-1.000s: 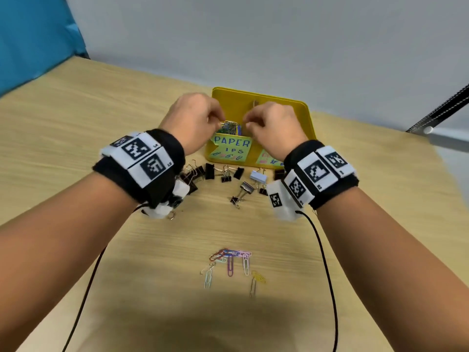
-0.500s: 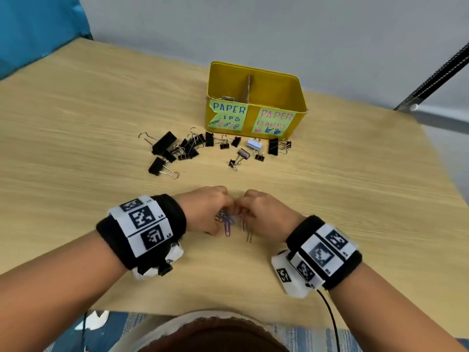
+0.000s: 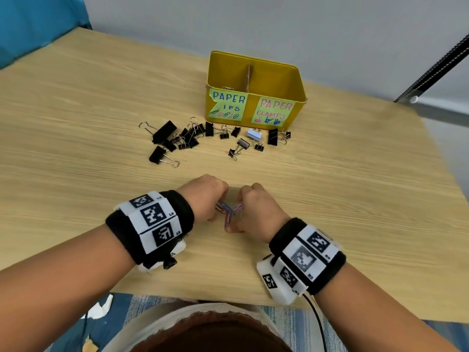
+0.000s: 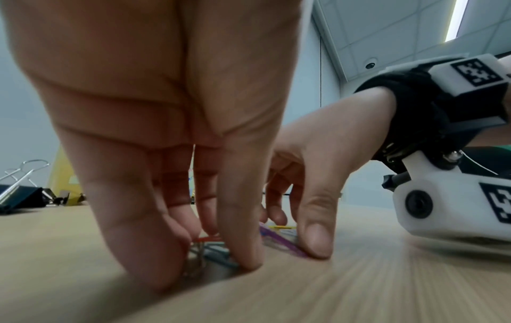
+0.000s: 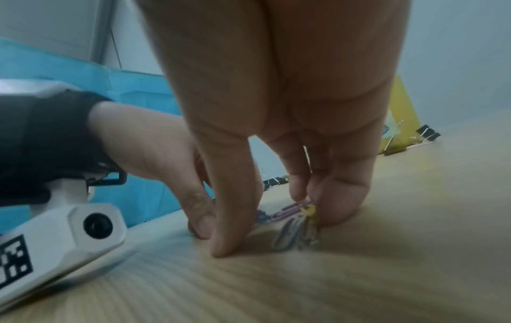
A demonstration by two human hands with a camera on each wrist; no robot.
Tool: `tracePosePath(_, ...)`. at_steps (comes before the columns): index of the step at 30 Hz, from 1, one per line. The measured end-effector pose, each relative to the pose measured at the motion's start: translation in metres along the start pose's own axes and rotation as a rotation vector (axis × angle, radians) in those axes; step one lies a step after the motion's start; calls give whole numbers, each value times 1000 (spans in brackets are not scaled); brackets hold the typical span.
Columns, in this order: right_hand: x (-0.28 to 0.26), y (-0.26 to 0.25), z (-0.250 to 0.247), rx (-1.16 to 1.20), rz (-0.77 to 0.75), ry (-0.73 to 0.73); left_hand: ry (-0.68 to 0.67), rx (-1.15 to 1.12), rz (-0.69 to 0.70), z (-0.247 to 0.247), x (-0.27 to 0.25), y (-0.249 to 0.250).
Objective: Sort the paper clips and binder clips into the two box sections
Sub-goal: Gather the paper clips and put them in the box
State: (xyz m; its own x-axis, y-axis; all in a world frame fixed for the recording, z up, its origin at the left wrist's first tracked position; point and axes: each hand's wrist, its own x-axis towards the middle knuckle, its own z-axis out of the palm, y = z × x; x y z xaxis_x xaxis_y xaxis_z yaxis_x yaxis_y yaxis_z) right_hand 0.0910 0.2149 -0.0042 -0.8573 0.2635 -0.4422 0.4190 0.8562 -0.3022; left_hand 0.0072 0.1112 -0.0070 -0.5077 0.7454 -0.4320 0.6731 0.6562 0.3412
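Observation:
Several coloured paper clips [image 3: 229,214] lie in a small heap near the table's front edge. My left hand [image 3: 218,210] comes at the heap from the left, and its thumb and fingers pinch the clips [image 4: 206,251]. My right hand [image 3: 239,212] comes from the right, with its thumb pressing a purple clip [image 4: 282,242] while its fingers pinch silver and yellow clips [image 5: 297,227]. The yellow box [image 3: 274,77] stands far off, with a divider and the labels "PAPER CLIPS" on the left and "PAPER CLAMPS" on the right. Several binder clips [image 3: 165,130] are scattered in front of it.
A white binder clip [image 3: 254,134] lies among the black ones. The table's front edge [image 3: 228,298] runs just behind my wrists. A blue partition [image 3: 38,21] stands at the far left, and a black cable [image 3: 317,321] hangs from my right wrist.
Both hands have come back from over the box to the paper clip heap near the front edge. Since half a second ago the fingers have closed in tighter on the clips.

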Motion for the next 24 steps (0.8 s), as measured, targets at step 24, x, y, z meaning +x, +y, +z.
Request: tracePosePath(24, 19, 1, -1, 225, -78, 162, -10, -332, -28, -9, 8, -15)
